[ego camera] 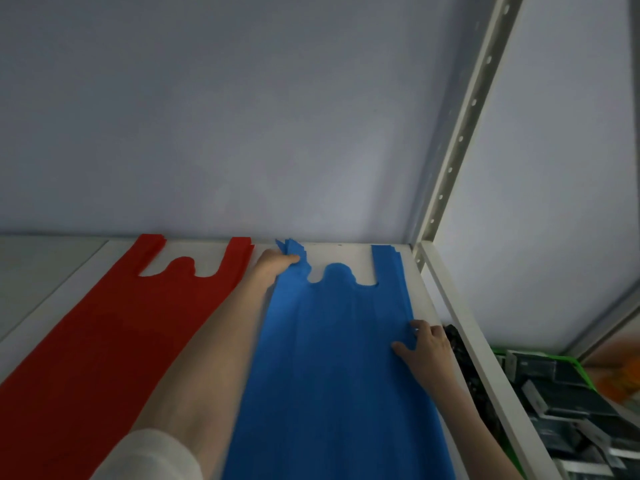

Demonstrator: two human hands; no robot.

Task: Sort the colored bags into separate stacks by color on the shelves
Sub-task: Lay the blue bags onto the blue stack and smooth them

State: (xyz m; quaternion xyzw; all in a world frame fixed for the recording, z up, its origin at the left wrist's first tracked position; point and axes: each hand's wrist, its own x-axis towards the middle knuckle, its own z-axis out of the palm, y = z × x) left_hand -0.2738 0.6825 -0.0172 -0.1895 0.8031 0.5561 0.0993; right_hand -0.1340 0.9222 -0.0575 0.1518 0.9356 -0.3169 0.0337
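Blue bags (332, 358) stacked flat on white shelf (420, 296), beside red bags (114, 341). Left hand (273, 263) pinches blue handle; right hand (427, 344) fingers spread, pressing blue edge.

Place: a storeroom or shop stockroom.
Shelving: a white metal shelf (349, 252) with a perforated upright post (460, 133) at its right corner, against a bare pale wall (242, 116).
Stock: flat stacks of red bags (104, 341) and blue bags (329, 358) left of the post.
Storage: a green crate (588, 367) of dark boxes right of the post, lower down.
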